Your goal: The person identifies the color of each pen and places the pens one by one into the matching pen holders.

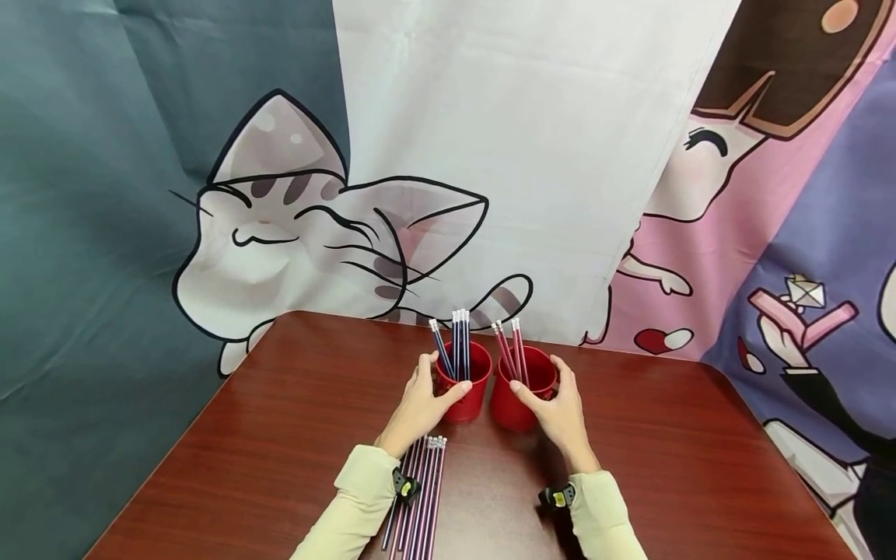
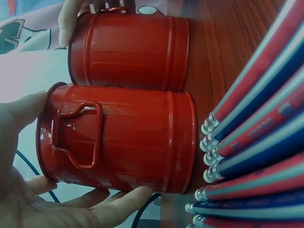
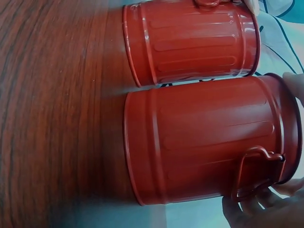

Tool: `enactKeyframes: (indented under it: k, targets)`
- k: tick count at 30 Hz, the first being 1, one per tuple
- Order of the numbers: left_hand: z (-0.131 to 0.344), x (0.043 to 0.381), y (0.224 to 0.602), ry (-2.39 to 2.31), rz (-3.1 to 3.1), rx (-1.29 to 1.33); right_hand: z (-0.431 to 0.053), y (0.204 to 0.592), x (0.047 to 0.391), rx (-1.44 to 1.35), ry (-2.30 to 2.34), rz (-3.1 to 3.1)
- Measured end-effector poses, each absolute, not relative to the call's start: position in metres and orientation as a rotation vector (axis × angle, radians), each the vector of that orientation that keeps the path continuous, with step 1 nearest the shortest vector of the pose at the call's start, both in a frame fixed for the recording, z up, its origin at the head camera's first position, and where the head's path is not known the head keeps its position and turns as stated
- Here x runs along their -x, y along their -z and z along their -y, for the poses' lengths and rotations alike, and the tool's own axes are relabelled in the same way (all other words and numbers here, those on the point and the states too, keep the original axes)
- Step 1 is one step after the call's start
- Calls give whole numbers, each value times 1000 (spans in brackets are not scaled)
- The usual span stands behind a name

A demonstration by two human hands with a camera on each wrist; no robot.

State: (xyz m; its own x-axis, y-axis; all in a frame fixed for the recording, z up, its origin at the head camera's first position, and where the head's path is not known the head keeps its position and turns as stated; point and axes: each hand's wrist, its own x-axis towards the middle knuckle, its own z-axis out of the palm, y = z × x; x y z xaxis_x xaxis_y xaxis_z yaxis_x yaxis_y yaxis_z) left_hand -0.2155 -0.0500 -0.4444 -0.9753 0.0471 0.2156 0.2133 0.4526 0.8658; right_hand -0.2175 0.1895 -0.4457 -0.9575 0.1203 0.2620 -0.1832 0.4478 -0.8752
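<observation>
Two small red metal buckets with wire side handles stand side by side on the table. My left hand holds the left bucket, thumb at the near rim and fingers around its outer side. Several dark blue pencils stand in it, eraser ends up. Around the right bucket my right hand has its thumb at the near rim and its fingers along the outer side. Several red pencils lean inside that one. The right wrist view shows the right bucket's side handle close to the fingers.
A row of red and blue striped pencils lies on the brown table, beside and partly under my left forearm, erasers toward the buckets. A printed cartoon cloth hangs behind the table's far edge.
</observation>
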Motion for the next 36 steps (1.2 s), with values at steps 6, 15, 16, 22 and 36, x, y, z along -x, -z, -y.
enactKeyframes:
  k: [6,15,16,22,36]
  targets:
    - [53,212,437,1552,2592,212,-184,435,210,-57,-1561,2388]
    - [53,181,407,1243,2693,51,-180,441,213,-76,-1626,2369]
    - [51,176,404,1201,2704,64,-182,445,216,-72,-1624,2367]
    - [48,152,399,1012,2828,360,-188,452,221,-66,-1573,2358]
    - [52,132,440,819,2910,721,-190,452,218,-59,-1558,2385]
